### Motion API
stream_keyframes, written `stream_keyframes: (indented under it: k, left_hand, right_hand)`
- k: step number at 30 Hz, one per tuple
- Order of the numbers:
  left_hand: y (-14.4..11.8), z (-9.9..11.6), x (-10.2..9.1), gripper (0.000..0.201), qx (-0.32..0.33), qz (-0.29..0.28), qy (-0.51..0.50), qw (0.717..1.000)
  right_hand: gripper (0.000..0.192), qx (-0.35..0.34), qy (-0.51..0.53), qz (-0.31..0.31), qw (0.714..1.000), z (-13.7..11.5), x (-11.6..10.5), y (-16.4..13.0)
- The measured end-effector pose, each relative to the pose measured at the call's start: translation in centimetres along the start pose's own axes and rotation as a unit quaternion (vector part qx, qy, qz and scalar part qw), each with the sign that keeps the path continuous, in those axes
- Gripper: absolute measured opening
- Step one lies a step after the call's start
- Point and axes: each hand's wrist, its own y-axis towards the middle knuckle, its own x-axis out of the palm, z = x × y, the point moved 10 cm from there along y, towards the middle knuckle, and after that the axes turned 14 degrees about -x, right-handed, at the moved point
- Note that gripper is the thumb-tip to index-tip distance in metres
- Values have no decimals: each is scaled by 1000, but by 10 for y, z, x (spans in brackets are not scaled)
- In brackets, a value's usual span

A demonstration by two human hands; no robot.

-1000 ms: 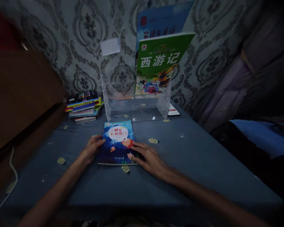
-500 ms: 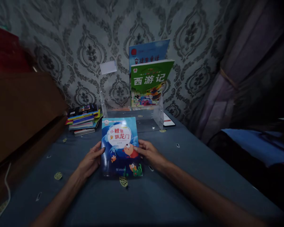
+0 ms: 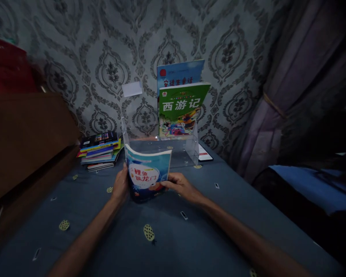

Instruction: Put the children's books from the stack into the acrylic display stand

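Note:
A blue picture book with a white circle and red lettering is held upright above the table, its top edge curling toward me. My left hand grips its left edge and my right hand grips its lower right edge. Just behind it stands a clear acrylic book stand against the wall. A green book and a blue book stand in the stand's right half.
A stack of several books lies at the back left. A dark phone or card lies right of the stand. The table has a blue cloth. A brown cabinet is left, curtains right.
The blue picture book lay flat on the cloth under both hands. Both hands have lifted it, tipped it upright and carried it toward the clear stand.

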Motion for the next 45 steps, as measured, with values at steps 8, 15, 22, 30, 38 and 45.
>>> stream_keyframes:
  k: [8,15,22,30,38,45]
  left_hand:
    - [1,-14,4,47,-62,-19,-73,995]
    - [-3,-34,16,31,-164,-76,-22,983]
    - [18,-26,-14,37,-91,-50,188,977]
    - [25,-30,2,15,-4,-92,423,902]
    - [-55,-39,52,37,189,-143,674,699]
    - [-110,-60,76,42,235,-129,742,614]
  right_hand:
    - [39,9,28,25,999,-2,7,-2]
    - [47,62,189,-11,980,-3,46,-8]
    - [52,190,352,95,911,20,96,-54]
    - [44,331,453,97,822,29,144,-90]
    - [42,253,347,-83,899,-3,120,-87]
    - [37,23,-172,142,975,3,-37,-59]
